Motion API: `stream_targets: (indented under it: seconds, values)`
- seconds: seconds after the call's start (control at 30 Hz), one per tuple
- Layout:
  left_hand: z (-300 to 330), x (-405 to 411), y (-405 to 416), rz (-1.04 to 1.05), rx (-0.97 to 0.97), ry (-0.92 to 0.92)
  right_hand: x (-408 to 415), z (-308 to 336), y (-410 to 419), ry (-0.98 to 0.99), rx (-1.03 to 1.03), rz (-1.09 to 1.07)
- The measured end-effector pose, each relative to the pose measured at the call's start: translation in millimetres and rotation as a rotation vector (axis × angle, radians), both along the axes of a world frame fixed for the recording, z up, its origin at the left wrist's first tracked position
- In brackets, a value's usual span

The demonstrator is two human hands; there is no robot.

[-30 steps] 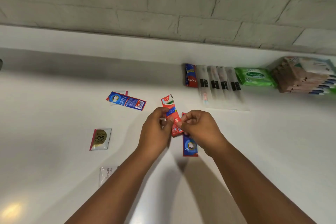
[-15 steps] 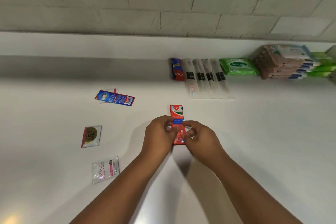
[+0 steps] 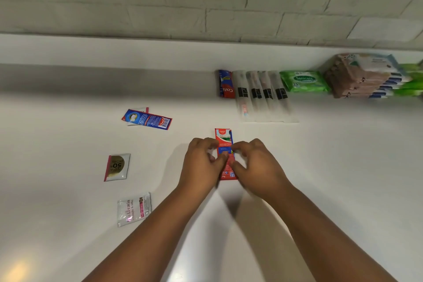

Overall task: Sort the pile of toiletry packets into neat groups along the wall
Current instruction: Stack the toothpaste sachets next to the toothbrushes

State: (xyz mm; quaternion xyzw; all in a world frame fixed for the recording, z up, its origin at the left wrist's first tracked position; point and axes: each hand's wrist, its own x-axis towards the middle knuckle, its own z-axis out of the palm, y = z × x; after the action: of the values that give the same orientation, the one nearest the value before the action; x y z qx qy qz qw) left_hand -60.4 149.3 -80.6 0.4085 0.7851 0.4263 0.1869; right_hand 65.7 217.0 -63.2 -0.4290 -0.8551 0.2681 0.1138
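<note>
Pinching a red toothpaste sachet (image 3: 225, 144) between them, the left hand (image 3: 202, 167) and right hand (image 3: 257, 167) meet at the middle of the white bench (image 3: 343, 167), fingers curled onto the sachet's two long edges; it lies lengthwise toward the wall, its top end jutting past the fingertips. Off to the left lie a blue sachet (image 3: 147, 119), a gold-printed sachet (image 3: 117, 166) and a clear keratin sachet (image 3: 134, 209), well apart. Along the wall stand a red-and-blue toothpaste packet (image 3: 225, 83), clear toothbrush packs (image 3: 263, 96), green wipes (image 3: 304, 80) and a stack of packets (image 3: 364, 75).
</note>
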Motion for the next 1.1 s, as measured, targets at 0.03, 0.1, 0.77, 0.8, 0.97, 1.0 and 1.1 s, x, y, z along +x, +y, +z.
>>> stream_targets:
  seconds: [0.03, 0.1, 0.77, 0.8, 0.97, 1.0, 1.1]
  values:
    - [2, -2, 0, 0.029, 0.031, 0.002, -1, 3, 2, 0.017, 0.013, -0.002]
    - [6, -10, -1, 0.086, 0.074, 0.025, -7, 9, 6, 0.033, 0.03, 0.002]
    - [-6, -141, -7, 0.4, -0.033, 0.097, -206, -5, 29, -0.119, 0.25, 0.342]
    - [-7, -142, -8, 0.393, -0.029, 0.091, -209, -7, 29, -0.128, 0.25, 0.344]
    - [-11, -142, -12, 0.394, -0.003, 0.079, -213, -8, 31, -0.109, 0.192, 0.313]
    - [-11, -141, -13, 0.403, 0.0, 0.08, -213, -6, 31, -0.103, 0.167, 0.306]
    - [-9, -134, -14, 0.418, 0.005, 0.062, -205, 1, 29, -0.046, 0.034, 0.263]
